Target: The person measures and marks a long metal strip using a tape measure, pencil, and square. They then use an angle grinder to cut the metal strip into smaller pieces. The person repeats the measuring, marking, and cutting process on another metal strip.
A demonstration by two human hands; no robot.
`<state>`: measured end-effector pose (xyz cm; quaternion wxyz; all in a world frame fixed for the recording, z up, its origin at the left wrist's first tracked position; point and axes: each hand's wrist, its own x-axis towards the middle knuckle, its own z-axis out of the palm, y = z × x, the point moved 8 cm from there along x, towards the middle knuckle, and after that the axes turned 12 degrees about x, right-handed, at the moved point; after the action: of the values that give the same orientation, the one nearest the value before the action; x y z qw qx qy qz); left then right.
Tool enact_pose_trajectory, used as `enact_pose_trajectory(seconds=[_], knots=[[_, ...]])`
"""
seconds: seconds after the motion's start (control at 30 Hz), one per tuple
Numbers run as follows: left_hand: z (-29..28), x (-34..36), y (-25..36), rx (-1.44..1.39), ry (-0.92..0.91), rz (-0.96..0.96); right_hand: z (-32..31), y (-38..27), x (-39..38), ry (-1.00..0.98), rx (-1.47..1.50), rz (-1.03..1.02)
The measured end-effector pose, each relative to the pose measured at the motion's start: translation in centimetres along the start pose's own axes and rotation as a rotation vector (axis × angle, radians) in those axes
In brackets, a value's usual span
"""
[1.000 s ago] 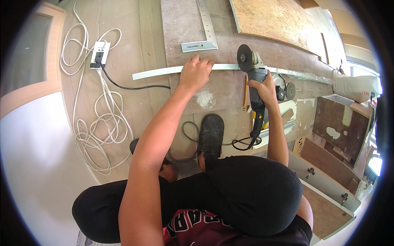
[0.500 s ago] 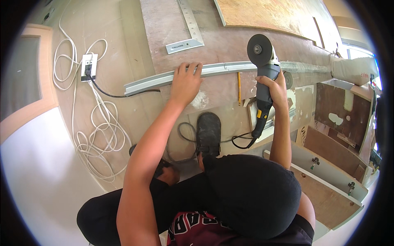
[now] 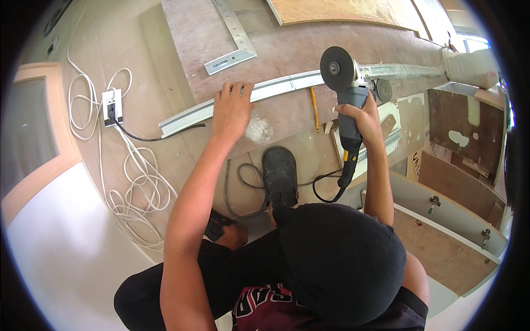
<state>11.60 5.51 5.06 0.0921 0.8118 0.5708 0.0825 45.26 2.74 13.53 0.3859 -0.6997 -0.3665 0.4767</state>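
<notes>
My left hand lies over a long silver metal rail, its fingers curled across the far edge and holding it on a wooden board. The rail runs from the left to behind the grinder; a thin dark seam crosses it right of my hand. In my right hand is an angle grinder, gripped round its grey body. Its dark disc points away from me, at the rail's right part; the head hides whether they touch. A yellow pencil lies on the near side of the rail.
Beyond the rail lie a try square and a plywood sheet. White cable lies in loops on the left, by a socket box. The grinder's black cord curls near my shoe. Cabinet panels stand at right.
The whole view has shifted a little, so the rail, square and board appear further left. My left hand keeps its place on the rail, and my right still grips the grinder.
</notes>
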Motion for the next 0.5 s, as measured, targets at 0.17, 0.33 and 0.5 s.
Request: enact_pose_trajectory(seconds=[0.17, 0.33, 0.5], knots=[[0.2, 0.4, 0.6, -0.006, -0.009, -0.002, -0.6, 0.4, -0.3, -0.003, 0.009, 0.002], [0.0, 0.7, 0.4, -0.047, 0.054, -0.005, -0.8, 0.8, 0.1, -0.031, 0.001, 0.024], [-0.4, 1.0, 0.3, -0.091, 0.074, 0.0, -1.2, 1.3, 0.3, -0.007, -0.035, 0.017]])
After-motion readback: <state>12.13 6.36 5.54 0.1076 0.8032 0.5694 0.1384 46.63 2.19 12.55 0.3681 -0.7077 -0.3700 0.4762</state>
